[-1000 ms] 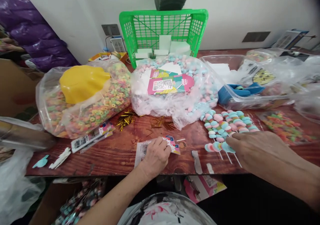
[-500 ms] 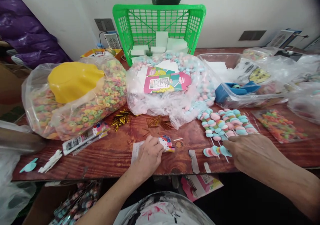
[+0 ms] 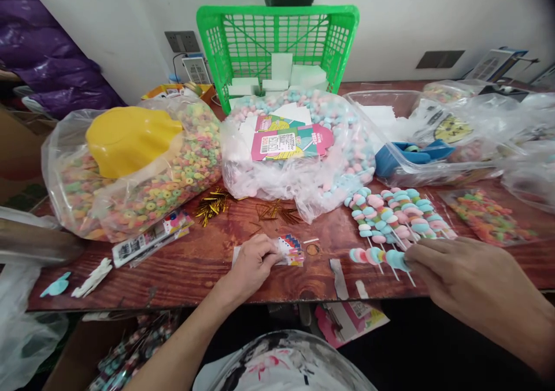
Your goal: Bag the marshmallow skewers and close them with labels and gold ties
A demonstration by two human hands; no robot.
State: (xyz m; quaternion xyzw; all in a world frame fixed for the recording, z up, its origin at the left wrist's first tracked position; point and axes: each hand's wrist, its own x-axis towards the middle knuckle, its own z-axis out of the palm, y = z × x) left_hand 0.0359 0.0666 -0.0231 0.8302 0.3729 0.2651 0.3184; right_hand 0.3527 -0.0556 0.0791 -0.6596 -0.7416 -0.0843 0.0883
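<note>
My left hand (image 3: 255, 259) rests on the wooden table with its fingers closed on a small printed plastic bag (image 3: 291, 249). On the right, my right hand (image 3: 437, 264) pinches one end of a candy skewer (image 3: 375, 257) with pink, blue and yellow-green pieces, which points left. Behind it lies a pile of similar candy skewers (image 3: 399, 214), their sticks toward me. Gold twist ties (image 3: 212, 205) and brown ties (image 3: 277, 210) lie beyond my left hand.
Bags of ring candies (image 3: 151, 194) and pink-blue candies (image 3: 351, 142) stand behind. A green basket (image 3: 277, 10) holds white boxes. At right are a clear tub (image 3: 433, 174) with a blue scoop and a flat candy bag (image 3: 494, 214). A grey strip (image 3: 339, 278) lies near the front edge.
My right hand has moved slightly right and down, with the candy skewer now in its fingers. My left hand has shifted slightly left, and more of the printed bag shows.
</note>
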